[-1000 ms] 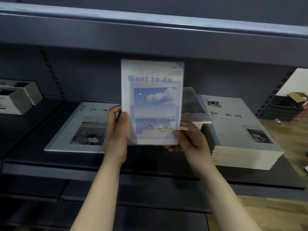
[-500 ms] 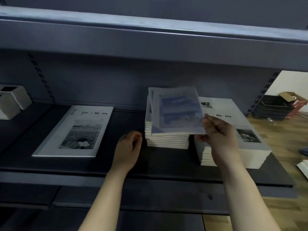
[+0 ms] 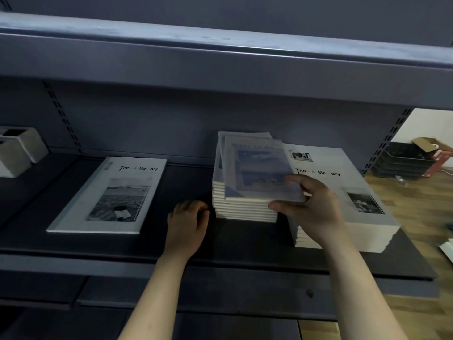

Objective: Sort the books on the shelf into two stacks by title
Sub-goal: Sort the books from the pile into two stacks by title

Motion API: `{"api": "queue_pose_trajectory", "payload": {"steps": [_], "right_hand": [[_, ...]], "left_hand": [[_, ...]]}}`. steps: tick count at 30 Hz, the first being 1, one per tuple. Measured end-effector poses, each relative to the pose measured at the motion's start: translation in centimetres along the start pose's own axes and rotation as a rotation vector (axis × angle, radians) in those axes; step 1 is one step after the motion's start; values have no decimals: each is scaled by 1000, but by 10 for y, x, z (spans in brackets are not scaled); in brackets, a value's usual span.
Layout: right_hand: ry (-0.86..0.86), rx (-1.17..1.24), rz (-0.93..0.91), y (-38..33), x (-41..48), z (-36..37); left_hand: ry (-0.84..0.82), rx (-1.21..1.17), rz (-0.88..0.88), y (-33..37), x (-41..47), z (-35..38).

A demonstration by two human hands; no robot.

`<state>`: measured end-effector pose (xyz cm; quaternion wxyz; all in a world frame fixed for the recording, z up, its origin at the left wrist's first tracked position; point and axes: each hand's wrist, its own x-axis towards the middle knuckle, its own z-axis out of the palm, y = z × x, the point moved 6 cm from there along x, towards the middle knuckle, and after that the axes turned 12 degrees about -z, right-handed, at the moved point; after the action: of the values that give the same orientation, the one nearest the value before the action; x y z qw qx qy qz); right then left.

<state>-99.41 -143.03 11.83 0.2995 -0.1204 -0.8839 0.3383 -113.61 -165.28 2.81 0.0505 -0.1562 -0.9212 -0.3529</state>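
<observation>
Blue-covered book [image 3: 259, 168] atop the middle stack [image 3: 242, 209], long axis toward the shelf's [image 3: 171, 246] back edge, title end rearward; right hand [image 3: 311, 207] pinches its front right corner; left hand [image 3: 187, 224] loosely curled, empty, beside the stack.

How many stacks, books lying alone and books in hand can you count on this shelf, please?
Stacks: 2, the middle stack and the right stack.
Books lying alone: 1, the lone book on the left.
Books in hand: 1, the blue book in the right hand.
Total: 4.
</observation>
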Motion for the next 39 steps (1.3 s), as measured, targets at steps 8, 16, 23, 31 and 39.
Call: {"api": "queue_pose_trajectory", "payload": {"steps": [8,16,23,31,39], "right_hand": [[53,-112,-65,-8,6,0],[115,-179,-135,-14,10,7],[97,-153,-105,-14,16,23],[120,-172,-105,-16,21,28],[66,-216,-177,-21,24,31]], "left_hand": [[3,46,-1,-1,2,2],[7,64,-14,-1,4,3],[13,55,-14,-1,5,2],[6,50,-19,-2,7,2],[3,33,-7,-3,6,1]]}}
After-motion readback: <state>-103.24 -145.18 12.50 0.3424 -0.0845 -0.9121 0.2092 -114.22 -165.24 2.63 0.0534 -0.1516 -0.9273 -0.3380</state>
